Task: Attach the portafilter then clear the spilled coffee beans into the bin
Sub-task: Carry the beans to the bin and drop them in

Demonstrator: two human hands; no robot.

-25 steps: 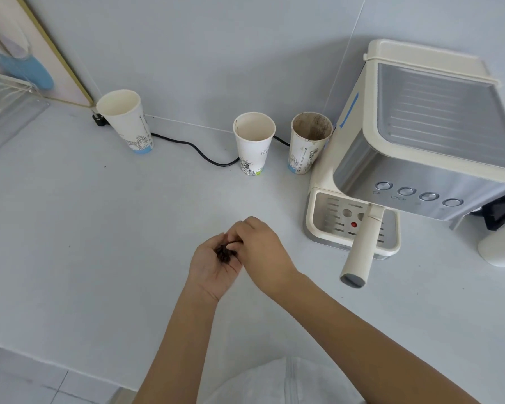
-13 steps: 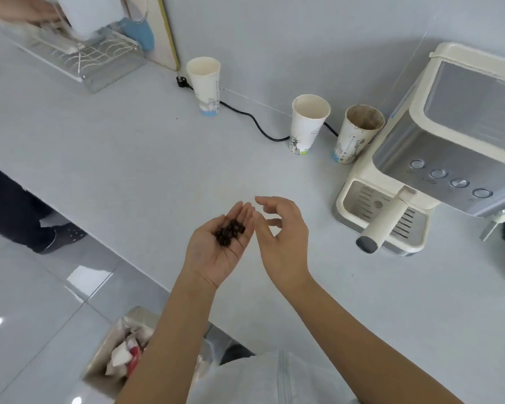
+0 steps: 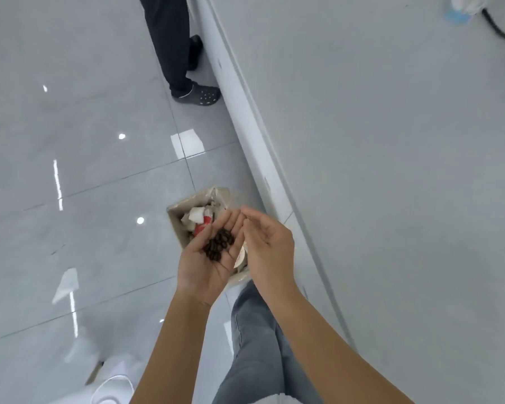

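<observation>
Left hand [image 3: 213,258] is cupping the coffee beans [image 3: 219,245] palm-up over the bin [image 3: 177,225], right hand [image 3: 267,246] hovering open, empty; light, hard, rolling beans likely need tipping, not pinching.

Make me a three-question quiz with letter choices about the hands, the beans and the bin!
1. Where are the dark brown coffee beans?
A. on the grey counter
B. in the cupped left hand
C. on the floor

2. What colour are the trousers of the person holding the beans?
A. grey
B. red
C. yellow

3. How is the right hand?
A. closed in a fist
B. open and empty
C. holding a cup

Answers: 1 B, the beans lie in the left hand above the small beige rubbish bin. 2 A, the grey trouser leg shows below. 3 B, the right hand is open beside the left.
</observation>
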